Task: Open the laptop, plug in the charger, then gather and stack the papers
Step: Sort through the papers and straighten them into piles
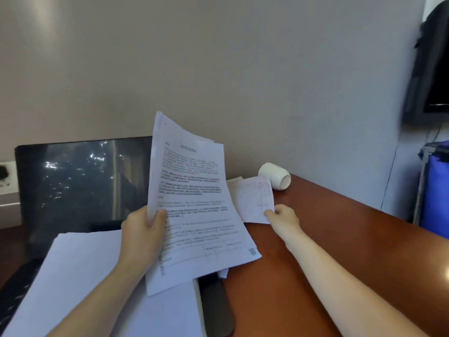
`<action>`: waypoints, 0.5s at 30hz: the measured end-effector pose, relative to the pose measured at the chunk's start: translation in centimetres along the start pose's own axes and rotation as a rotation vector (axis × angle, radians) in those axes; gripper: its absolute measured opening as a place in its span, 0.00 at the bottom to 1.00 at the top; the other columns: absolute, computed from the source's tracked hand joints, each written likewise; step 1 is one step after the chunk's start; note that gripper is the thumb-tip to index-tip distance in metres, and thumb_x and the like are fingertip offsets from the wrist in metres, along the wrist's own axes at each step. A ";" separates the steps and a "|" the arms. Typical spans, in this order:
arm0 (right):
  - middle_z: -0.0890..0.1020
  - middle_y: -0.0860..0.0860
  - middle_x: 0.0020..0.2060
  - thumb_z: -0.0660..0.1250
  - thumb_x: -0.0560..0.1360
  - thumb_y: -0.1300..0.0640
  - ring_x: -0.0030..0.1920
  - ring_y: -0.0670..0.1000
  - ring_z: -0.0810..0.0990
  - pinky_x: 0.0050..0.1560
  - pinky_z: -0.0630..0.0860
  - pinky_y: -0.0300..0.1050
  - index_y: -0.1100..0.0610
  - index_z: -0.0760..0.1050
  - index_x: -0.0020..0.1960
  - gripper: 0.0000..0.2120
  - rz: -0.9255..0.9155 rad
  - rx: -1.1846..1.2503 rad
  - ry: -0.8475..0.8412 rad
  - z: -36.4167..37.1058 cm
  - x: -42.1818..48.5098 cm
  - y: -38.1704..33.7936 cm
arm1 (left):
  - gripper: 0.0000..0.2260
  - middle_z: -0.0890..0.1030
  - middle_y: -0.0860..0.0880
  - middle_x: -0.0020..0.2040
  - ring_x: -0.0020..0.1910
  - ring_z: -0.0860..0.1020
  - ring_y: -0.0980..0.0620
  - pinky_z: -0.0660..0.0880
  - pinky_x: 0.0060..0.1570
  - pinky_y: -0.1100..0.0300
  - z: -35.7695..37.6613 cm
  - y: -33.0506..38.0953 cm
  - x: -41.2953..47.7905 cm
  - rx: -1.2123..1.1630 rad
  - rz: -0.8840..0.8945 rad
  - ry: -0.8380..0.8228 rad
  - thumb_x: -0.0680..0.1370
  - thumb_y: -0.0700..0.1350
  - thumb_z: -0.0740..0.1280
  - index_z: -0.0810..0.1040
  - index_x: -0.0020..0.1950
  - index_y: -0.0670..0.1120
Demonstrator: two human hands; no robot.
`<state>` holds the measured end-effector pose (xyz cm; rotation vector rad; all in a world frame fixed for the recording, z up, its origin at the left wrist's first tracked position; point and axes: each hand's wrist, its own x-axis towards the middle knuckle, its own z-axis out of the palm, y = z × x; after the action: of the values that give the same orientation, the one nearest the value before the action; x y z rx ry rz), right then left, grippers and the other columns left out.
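Papers [192, 190] are held up above the desk [328, 239] in the left hand [143, 229], thumb on the printed front sheet and fingers behind, so the sheaf tilts back toward the wall. Its sheets are fanned unevenly, corners sticking out at top and bottom. The right hand [281, 217] pinches the near corner of a small sheet [255, 198], which lies on the desk over other loose sheets just right of the sheaf. A white cup [275, 176] lies on its side just behind that sheet, near the wall. The laptop [80, 181] stands open at left, its screen dark and reflecting light. A blank sheet [85, 276] covers most of its keyboard, under the left forearm. A wall socket [7, 177] shows at the left edge with something dark in it; I cannot tell if it is the charger.
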<state>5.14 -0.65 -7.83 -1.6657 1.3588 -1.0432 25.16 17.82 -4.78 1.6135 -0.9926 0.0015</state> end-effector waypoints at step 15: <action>0.78 0.52 0.27 0.61 0.77 0.62 0.31 0.47 0.76 0.32 0.66 0.36 0.68 0.78 0.39 0.13 -0.130 0.142 0.298 1.5 1.0 -0.5 | 0.11 0.79 0.55 0.37 0.37 0.78 0.56 0.70 0.33 0.63 -0.4 -0.4 -0.3 -0.090 -0.139 0.053 0.79 0.40 0.62 0.76 0.37 0.50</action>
<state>6.83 -1.44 -7.85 -1.5542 1.3368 -1.4768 25.41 18.29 -5.09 1.5885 -0.8272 -0.0934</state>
